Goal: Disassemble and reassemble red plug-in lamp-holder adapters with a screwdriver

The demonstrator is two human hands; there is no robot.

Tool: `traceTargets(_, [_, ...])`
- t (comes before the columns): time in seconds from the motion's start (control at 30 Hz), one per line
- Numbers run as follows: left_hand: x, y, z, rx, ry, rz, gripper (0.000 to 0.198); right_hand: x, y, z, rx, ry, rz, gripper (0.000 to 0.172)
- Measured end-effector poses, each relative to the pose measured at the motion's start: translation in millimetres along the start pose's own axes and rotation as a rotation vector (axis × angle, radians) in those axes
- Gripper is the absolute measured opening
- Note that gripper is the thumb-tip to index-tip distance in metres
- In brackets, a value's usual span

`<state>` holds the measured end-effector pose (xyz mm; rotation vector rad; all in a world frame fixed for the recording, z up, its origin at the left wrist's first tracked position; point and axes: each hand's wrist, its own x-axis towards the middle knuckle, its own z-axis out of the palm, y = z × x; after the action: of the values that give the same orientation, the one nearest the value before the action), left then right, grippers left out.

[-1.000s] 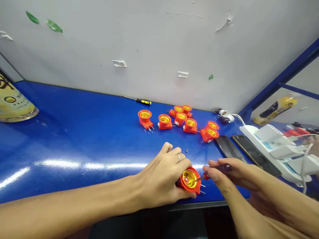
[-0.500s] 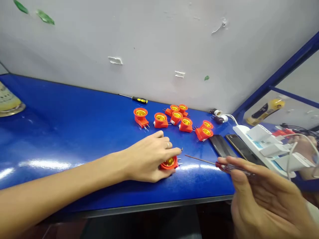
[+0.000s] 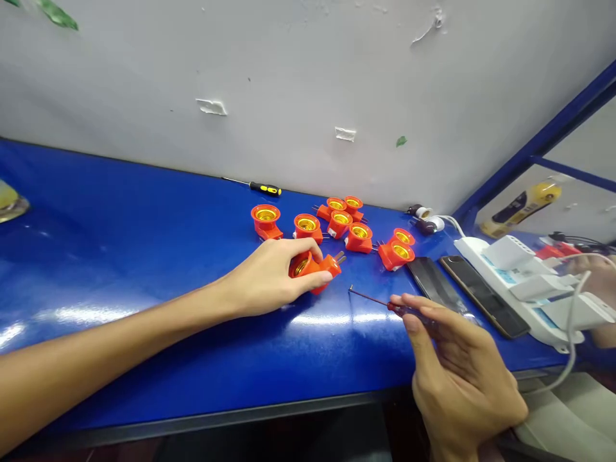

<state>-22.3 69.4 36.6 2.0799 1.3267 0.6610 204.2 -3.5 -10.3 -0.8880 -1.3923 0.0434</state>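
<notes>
A red plug-in lamp socket (image 3: 315,264) with a gold screw lining is gripped by my left hand (image 3: 264,273), tilted so its metal prongs point up and right. My thumb and fingers wrap around its sides and hide part of it. To its right, my right hand (image 3: 457,366) holds a thin screwdriver (image 3: 369,297) by its reddish clear handle. A tiny screw (image 3: 350,288) appears at the screwdriver's tip, just above the table and apart from the held socket. Several similar red lamp sockets (image 3: 359,237) stand behind my left hand.
Against the wall lies a black-and-yellow screwdriver (image 3: 265,188). On the right are a black phone (image 3: 436,282), another phone (image 3: 484,295) and a white power strip (image 3: 517,314) with plugs and a cable. A bottle (image 3: 12,202) is cut off at the left edge.
My left hand has shifted up and left and turned the lamp socket, so its prongs now point upward. My right hand has moved left with the screwdriver. The view has shifted slightly.
</notes>
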Motion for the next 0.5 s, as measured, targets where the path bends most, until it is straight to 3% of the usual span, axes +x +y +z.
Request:
traceTargets(0.23, [1.3, -0.6, 0.2, -0.104, -0.004, -0.012, 0.038, 1.6, 0.1, 5.5, -0.068, 0.062, -0.046, 0.029])
traceTargets(0.4, [1.7, 1.3, 2.5, -0.439, -0.048, -0.038, 0.033, 1.0, -1.3, 5.4, -0.039, 0.112, -0.034, 0.03])
traceTargets(0.5, [1.1, 1.5, 6.8, -0.742, -0.091, -0.126, 0.031, 4.0, -3.8, 3.9, -0.041, 0.098, 0.058, 0.023])
